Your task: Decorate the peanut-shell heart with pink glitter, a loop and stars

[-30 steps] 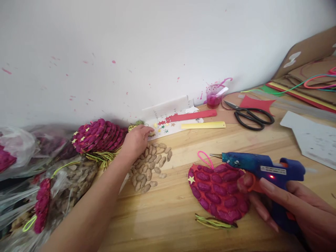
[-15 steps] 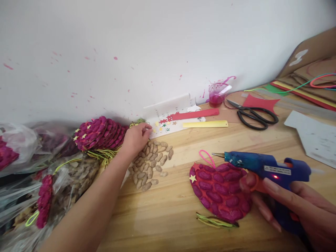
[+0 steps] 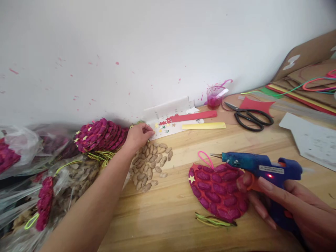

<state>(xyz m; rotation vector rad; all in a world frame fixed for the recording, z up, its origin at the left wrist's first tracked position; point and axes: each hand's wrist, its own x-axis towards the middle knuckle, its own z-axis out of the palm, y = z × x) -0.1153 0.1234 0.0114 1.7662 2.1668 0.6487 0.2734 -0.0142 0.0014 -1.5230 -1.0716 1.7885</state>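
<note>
My right hand point(image 3: 296, 206) grips a blue hot glue gun point(image 3: 265, 166) with a lit red light, its metal nozzle pointing left. Just behind and below the gun lies a heart-like board point(image 3: 215, 192) covered in magenta-painted peanuts, with a pink cord loop and two stars at its upper left. My left hand point(image 3: 139, 136) is at the left end of a white sheet point(image 3: 174, 130) scattered with small coloured stars. Its thumb and fingers are pinched together; whatever they hold is hidden. Loose peanuts point(image 3: 149, 164) lie right below that hand.
Stacked magenta peanut pieces point(image 3: 102, 134) stand left of my left hand, beside plastic bags point(image 3: 23, 140). Black-handled scissors point(image 3: 252, 119), a red strip point(image 3: 196, 116), a yellow strip point(image 3: 204, 125) and a cup of magenta paint point(image 3: 214, 98) lie toward the wall. Green cords point(image 3: 214, 220) lie in front.
My left hand has shifted very slightly right, its fingers closer together over the sheet's edge. The view has moved slightly; my right hand still holds the glue gun above the peanut-covered board.
</note>
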